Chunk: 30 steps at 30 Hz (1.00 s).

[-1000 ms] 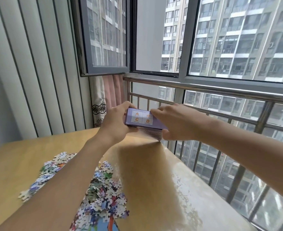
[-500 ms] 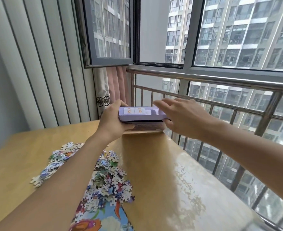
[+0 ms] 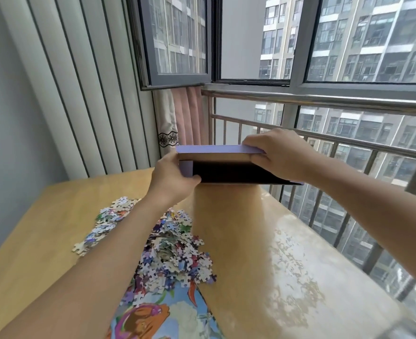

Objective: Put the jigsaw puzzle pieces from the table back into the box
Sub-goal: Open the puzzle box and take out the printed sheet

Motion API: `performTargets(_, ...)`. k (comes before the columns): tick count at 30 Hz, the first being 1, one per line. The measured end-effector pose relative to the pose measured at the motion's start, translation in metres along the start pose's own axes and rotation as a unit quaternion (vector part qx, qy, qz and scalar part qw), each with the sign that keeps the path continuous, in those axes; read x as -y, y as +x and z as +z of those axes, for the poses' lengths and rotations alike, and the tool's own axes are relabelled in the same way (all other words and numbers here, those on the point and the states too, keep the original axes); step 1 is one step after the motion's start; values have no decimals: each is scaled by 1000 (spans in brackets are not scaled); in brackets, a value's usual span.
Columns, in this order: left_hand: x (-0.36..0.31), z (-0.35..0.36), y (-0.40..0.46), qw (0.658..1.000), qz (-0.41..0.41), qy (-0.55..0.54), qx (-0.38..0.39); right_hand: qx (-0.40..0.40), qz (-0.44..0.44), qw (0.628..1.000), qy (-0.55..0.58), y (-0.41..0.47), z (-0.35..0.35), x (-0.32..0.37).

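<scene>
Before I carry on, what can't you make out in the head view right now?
- Box interior: only dark shadow under the raised lid, so contents unknown.
- Left hand fingers: behind the box's end.
- Puzzle pieces: partly covered by the left forearm.
- Printed sheet: cut off by the bottom edge.
- Right hand grips the lid; its palm is hidden.

Glossy light-wood table, matt lilac cardboard box, shiny steel railing, pink cloth curtain.
</scene>
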State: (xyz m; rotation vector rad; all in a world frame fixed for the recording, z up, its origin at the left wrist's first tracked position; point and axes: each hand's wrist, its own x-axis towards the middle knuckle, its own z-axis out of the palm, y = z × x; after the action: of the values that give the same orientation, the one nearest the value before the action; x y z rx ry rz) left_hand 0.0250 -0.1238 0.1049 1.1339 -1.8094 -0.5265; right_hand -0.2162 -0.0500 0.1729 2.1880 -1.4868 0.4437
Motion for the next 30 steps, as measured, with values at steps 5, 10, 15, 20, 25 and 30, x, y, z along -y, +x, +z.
performTargets(5, 22, 10, -8, 998, -49, -29, -5, -54, 60, 996, 21, -22, 37, -5)
performTargets(10, 45, 28, -18, 999, -14, 14, -38, -185, 385, 895, 132, -68, 93, 6)
performTargets(15, 50, 46, -29, 999, -12, 31, -8, -236, 538, 740, 328, -96, 127, 6)
performTargets(20, 55, 45, -46, 983, 25, 183, -6, -246, 560, 641, 464, -108, 150, -4)
performTargets(25, 57, 41, -54, 993, 2, 115, 5, -193, 515, 708, 443, -119, 154, -16)
performTargets(30, 64, 47, -57, 987, -63, 150, 9, -131, 502, 743, 423, -130, 174, -16)
